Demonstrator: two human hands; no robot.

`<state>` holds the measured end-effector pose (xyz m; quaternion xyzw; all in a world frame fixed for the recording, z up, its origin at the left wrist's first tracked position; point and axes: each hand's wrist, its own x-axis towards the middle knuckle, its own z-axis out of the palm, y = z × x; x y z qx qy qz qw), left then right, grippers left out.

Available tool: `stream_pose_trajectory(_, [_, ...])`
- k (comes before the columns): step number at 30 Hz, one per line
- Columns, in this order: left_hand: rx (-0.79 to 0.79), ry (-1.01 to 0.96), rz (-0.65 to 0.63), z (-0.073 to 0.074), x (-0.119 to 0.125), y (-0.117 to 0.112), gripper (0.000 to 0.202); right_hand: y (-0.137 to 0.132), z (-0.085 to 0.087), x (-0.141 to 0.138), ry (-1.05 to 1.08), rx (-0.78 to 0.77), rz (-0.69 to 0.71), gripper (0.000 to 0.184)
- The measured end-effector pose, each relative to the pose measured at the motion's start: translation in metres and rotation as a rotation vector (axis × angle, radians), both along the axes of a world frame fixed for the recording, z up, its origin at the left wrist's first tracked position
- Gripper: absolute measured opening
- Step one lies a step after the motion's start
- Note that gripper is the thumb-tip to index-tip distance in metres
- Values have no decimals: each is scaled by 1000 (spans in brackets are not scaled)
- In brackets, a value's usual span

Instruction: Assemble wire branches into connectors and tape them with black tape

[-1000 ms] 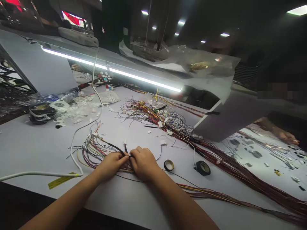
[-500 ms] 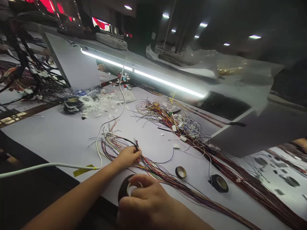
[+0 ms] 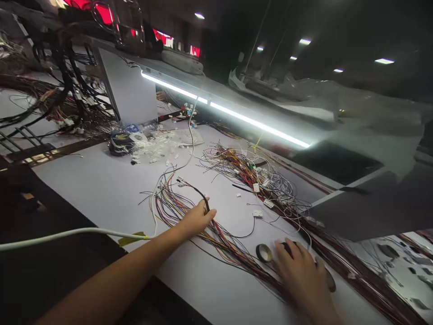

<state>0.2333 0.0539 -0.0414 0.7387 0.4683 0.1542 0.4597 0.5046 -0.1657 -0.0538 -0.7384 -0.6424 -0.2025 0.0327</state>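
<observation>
My left hand (image 3: 199, 217) is closed around a wire bundle, at a stretch wrapped in black tape (image 3: 204, 201). A small connector (image 3: 180, 180) sits at the far end of a dark wrapped branch. Loose coloured wires (image 3: 169, 198) fan out beyond this hand, and the rest of the bundle (image 3: 237, 255) runs toward the lower right. My right hand (image 3: 301, 273), slightly blurred, is low over the table with its fingers curled around a dark roll of tape (image 3: 288, 248), mostly hidden. Just left of it lies a smaller roll of black tape (image 3: 264, 253). Another dark roll (image 3: 330, 280) shows partly behind its right side.
A heap of wires with white connectors (image 3: 257, 176) lies across the middle. Clear plastic bags (image 3: 152, 144) are at the back left. A white cable (image 3: 84, 229) crosses at the left. A lit tube (image 3: 257, 123) hangs under the shelf.
My right hand has moved from the near edge, holding a roll of tape, rightward to the rolls on the table. My left hand keeps the bundle; the dark branch now points away. The view has shifted.
</observation>
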Motion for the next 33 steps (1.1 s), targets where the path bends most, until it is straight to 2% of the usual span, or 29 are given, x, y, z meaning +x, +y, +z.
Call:
stream_pose_trajectory(3, [132,7,-147,-1,-16,4,49,13,-7,-24,174,-12,135,33])
stream_pose_trajectory(5, [315,57,-248,-3,-31,6,38,31,-10,-55,313,-37,267,34])
stream_pose_trajectory(8, [567,176,-358,-9,-48,8,30,65,-13,-105,391,-36,382,33])
stream_pose_trajectory(10, [660,268,-357,-14,-54,9,30,90,-12,-130,404,-82,347,36])
stream_pose_trajectory(12, [700,341,-310,-16,-57,11,36,113,-9,-144,406,-157,223,38])
stream_pose_trajectory(15, [727,430,-221,-14,-61,21,49,139,-1,-146,442,-288,58,36])
stream_pose_trajectory(17, [737,504,-176,-8,-67,32,45,151,3,-140,495,-330,4,31])
stream_pose_trajectory(21, [772,650,-149,7,-86,57,41,161,3,-124,676,-291,-37,28])
stream_pose_trajectory(24, [806,726,-190,16,-106,74,51,163,0,-116,847,-255,-93,31])
stream_pose_trajectory(26, [776,764,-173,18,-122,86,58,163,-1,-114,887,-231,-155,32])
stream_pose_trajectory(29, [690,830,-88,19,-149,104,63,165,-1,-119,769,-222,-189,37])
stream_pose_trajectory(31, [638,902,-42,21,-169,116,67,167,-1,-123,654,-275,-168,38])
stream_pose_trajectory(33, [619,997,56,25,-191,125,73,168,-1,-127,570,-333,-172,38])
